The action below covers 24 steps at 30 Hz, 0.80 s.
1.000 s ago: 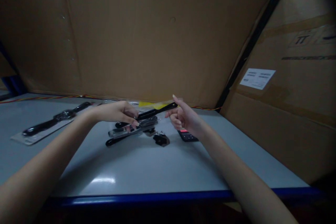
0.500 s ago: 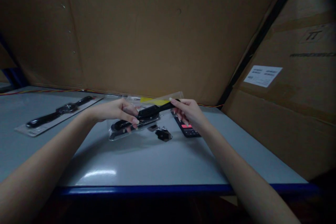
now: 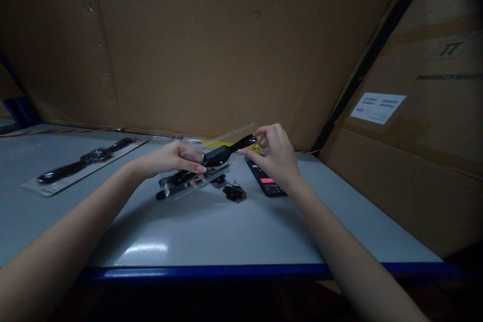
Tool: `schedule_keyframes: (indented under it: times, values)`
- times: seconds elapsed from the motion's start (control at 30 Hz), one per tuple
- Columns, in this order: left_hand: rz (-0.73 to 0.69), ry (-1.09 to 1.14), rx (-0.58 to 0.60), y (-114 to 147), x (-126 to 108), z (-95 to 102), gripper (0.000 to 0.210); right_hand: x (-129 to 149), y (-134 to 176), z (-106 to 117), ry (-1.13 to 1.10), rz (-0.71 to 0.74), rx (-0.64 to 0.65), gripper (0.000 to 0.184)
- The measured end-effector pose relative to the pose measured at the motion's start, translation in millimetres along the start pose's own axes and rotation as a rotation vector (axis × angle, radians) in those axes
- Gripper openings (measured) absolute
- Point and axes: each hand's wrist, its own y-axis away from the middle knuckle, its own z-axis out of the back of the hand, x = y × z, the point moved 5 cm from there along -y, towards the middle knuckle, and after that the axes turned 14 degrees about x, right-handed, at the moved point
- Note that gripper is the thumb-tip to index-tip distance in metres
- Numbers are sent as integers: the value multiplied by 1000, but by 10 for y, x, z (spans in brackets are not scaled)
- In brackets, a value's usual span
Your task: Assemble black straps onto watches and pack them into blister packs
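Observation:
My left hand (image 3: 181,158) is closed around a black spokeshave (image 3: 217,156) and its clear plastic sleeve (image 3: 184,186), above the table. The tool tilts up to the right, and its far handle is bare. At that handle's end, my right hand (image 3: 275,153) has thumb and fingers apart, close about the tip. Whether they touch it is hard to tell. Under the tool, more black handle ends show, partly hidden. A small black part with metal bits (image 3: 234,191) lies just below on the table.
A second spokeshave (image 3: 98,156) lies packaged on a card at the left. A phone with a lit screen (image 3: 264,178) lies by my right hand. Something yellow (image 3: 258,147) is behind the hands. Cardboard walls (image 3: 188,60) stand behind and at right; thin wires (image 3: 75,131) run along the back edge.
My right hand has loosened its pinch on the handle end, and its fingers have spread. The spokeshave has turned, and its plastic sleeve has shifted. My left hand has moved slightly right.

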Motion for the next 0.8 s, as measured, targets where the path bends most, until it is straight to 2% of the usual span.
schedule_keyframes:
  times: [0.13, 0.3, 0.4, 0.53, 0.63, 0.73, 0.8]
  values:
    - [23, -67, 38, -7, -63, -67, 23, 295, 31, -114, 138, 249, 222, 32]
    - [53, -199, 56, -46, -38, -108, 21, 428, 84, -291, 132, 270, 413, 31]
    - [47, -246, 68, -59, -34, -111, 19, 464, 101, -329, 165, 320, 466, 28]
    - [86, -142, 64, -24, 2, -76, 27, 457, 93, -271, 209, 398, 450, 20]
    - [132, -31, 27, 44, 47, 5, 37, 358, 56, -186, 175, 377, 372, 17]
    - [172, 39, -123, 124, 96, 158, 47, 212, 11, -122, 16, 284, 271, 16]
    - [151, 90, -241, 151, 120, 246, 52, 115, -11, -114, -199, 150, 204, 16]
